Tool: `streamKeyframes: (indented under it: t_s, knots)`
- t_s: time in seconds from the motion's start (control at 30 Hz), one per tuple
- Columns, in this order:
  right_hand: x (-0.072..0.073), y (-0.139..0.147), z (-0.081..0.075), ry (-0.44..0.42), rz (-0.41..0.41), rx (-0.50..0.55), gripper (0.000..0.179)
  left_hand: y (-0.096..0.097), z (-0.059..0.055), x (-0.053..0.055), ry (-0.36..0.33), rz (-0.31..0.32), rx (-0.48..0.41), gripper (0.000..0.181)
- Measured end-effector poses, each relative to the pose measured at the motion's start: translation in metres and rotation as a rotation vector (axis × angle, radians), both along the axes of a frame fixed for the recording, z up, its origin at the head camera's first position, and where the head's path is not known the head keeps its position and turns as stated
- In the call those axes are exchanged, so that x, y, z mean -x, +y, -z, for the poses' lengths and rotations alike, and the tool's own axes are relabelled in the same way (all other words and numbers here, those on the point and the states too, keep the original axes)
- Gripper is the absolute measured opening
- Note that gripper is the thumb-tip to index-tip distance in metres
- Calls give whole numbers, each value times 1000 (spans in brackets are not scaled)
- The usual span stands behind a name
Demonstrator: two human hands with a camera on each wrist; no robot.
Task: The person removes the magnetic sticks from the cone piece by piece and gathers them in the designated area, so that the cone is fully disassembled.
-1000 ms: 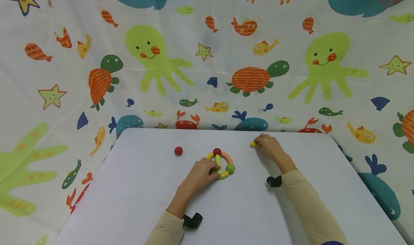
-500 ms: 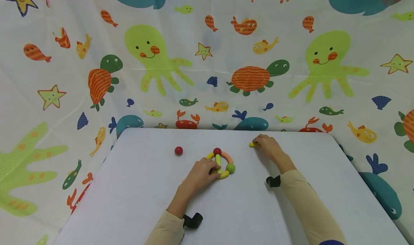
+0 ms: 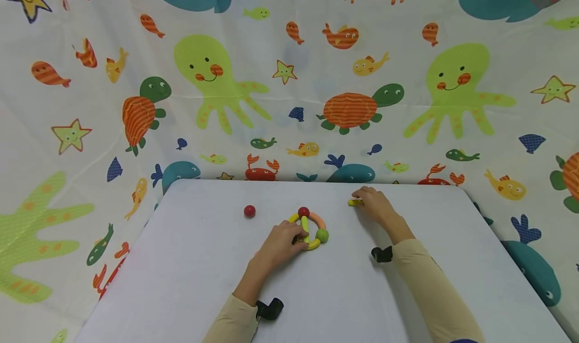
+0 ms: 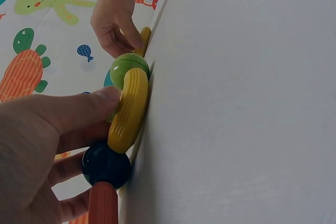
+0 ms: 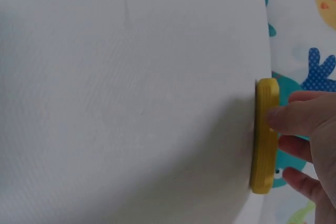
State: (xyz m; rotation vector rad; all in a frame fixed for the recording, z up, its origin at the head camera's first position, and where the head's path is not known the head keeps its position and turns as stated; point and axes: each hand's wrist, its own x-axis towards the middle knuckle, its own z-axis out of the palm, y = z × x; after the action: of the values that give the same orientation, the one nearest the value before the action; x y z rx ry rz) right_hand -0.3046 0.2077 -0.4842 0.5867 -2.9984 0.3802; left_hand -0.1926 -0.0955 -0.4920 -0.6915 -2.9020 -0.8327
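Note:
A ring of curved rods and balls [image 3: 318, 220] lies on the white table, with a straight light green rod [image 3: 305, 225] across it. My left hand [image 3: 281, 242] grips its near left side. In the left wrist view, the thumb presses a curved yellow rod [image 4: 129, 111] beside a dark blue ball [image 4: 106, 165], with fingers behind. A green ball [image 3: 322, 236] and a red ball [image 3: 303, 212] join other rods of the ring. Near the table's far edge, my right hand [image 3: 376, 204] holds a straight yellow rod [image 5: 265, 137] on the tabletop, thumb on it, other fingers spread behind.
A loose red ball [image 3: 250, 211] lies left of the ring on the white table [image 3: 190, 262]. Behind the table hangs a cloth [image 3: 253, 56] printed with sea animals. Black wrist cameras [image 3: 270, 309] sit on both forearms.
The right hand's fingers have spread a little, showing more of the yellow rod, which has shifted slightly left. The left hand and the ring have stayed in place.

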Motion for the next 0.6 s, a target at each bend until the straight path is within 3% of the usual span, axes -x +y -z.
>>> streamKeyframes:
  t_s: [0.6]
  knots:
    - [-28,-23,-3,50,-18,152,34,0,1,0,24,10,-9,25]
